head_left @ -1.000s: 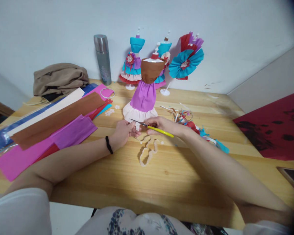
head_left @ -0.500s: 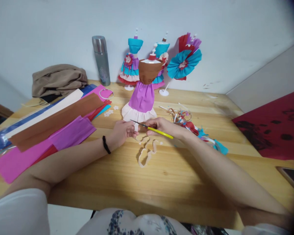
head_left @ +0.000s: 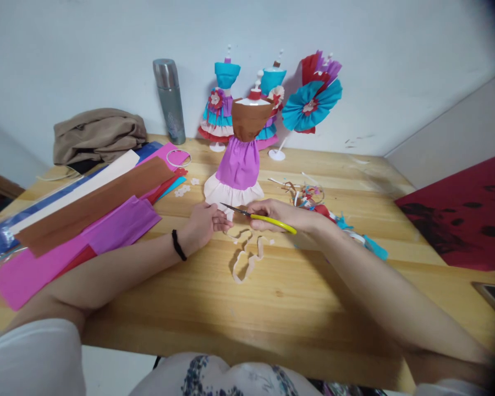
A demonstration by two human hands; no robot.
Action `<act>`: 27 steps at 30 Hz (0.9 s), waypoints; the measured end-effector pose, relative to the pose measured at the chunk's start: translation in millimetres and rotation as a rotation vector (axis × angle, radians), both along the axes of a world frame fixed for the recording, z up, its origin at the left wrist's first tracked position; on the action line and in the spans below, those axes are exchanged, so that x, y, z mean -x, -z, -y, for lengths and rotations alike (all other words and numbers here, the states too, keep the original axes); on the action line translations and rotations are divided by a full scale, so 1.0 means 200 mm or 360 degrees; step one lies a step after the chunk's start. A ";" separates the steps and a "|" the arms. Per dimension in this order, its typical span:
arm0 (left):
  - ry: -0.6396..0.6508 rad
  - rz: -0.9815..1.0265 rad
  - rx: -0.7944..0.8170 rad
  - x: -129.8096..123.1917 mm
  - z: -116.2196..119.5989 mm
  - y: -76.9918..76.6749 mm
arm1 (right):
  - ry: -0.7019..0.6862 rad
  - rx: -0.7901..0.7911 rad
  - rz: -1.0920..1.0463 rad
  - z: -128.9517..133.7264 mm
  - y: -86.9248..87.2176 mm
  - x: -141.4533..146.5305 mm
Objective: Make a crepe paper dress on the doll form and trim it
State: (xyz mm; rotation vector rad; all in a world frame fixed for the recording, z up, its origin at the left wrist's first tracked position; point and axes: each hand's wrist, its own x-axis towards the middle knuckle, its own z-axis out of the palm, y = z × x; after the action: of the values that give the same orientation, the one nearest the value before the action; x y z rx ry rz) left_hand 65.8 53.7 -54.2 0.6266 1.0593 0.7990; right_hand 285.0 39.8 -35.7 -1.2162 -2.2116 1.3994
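A small dress form in a paper dress stands in front of me, with a brown top (head_left: 251, 120), a purple skirt (head_left: 238, 164) and a gathered white hem (head_left: 233, 191). At the hem's lower front edge, my left hand (head_left: 203, 224) pinches the white paper between its fingers. My right hand (head_left: 274, 213) grips yellow-handled scissors (head_left: 277, 223), whose dark blades point left across the paper near my left fingertips. Whether the blades are apart is hard to see. Below both hands, a curled pale paper strip (head_left: 243, 270) lies on the wooden table (head_left: 198, 308).
Coloured paper sheets (head_left: 94, 201) and a brown cloth (head_left: 101, 135) lie to the left, near a flask (head_left: 170, 102). Behind stand more dressed forms (head_left: 226, 104) and a blue paper fan flower (head_left: 312, 105). Paper scraps (head_left: 319, 203) lie right, beside a red panel (head_left: 466, 217).
My right hand and the scissors have shifted slightly to the right. The left hand keeps its place at the hem, and the view has moved a little.
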 end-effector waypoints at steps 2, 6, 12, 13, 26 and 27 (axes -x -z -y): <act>0.0002 0.0007 -0.0004 0.00 0.00 0.00 | -0.0052 0.0030 0.0006 -0.01 -0.01 -0.01; 0.0010 0.0007 -0.0008 0.00 0.01 -0.02 | -0.0070 0.0011 0.0036 -0.03 -0.01 0.00; -0.0010 -0.0030 0.0010 -0.01 0.02 -0.04 | -0.0007 -0.0014 0.0053 -0.04 -0.03 0.04; -0.0011 -0.0031 0.0008 -0.01 0.02 -0.04 | -0.0006 -0.0019 0.0053 -0.04 -0.03 0.05; -0.0009 -0.0023 -0.0023 -0.01 0.03 -0.03 | -0.0039 -0.0075 0.0084 -0.05 -0.04 0.08; -0.0006 -0.0023 -0.0024 -0.01 0.03 -0.03 | -0.0038 -0.0077 0.0080 -0.05 -0.04 0.09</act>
State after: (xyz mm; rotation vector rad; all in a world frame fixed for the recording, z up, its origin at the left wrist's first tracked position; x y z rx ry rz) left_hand 68.7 46.8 -47.5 0.6441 1.0689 0.8075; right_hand 267.7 50.2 -28.5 -1.2258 -2.2870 1.3297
